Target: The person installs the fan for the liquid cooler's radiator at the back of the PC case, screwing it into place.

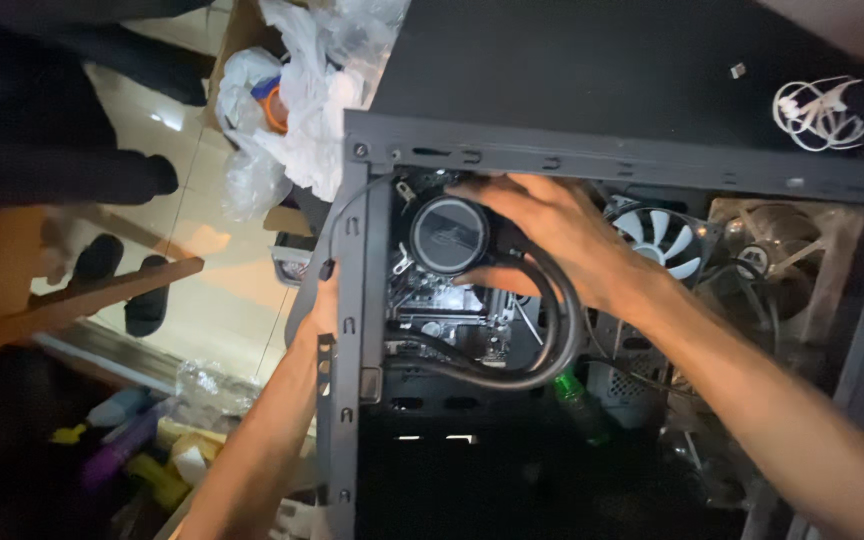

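Your right hand [552,225] clasped the round pump head [449,235] inside the computer case [352,300]; left hand [324,305], grip unclear, steadied its frame. Tugging might kink the black hoses [562,330] below.

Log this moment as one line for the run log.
right hand grips round cooler pump head | left hand on case frame | black hoses loop below | white fan beside
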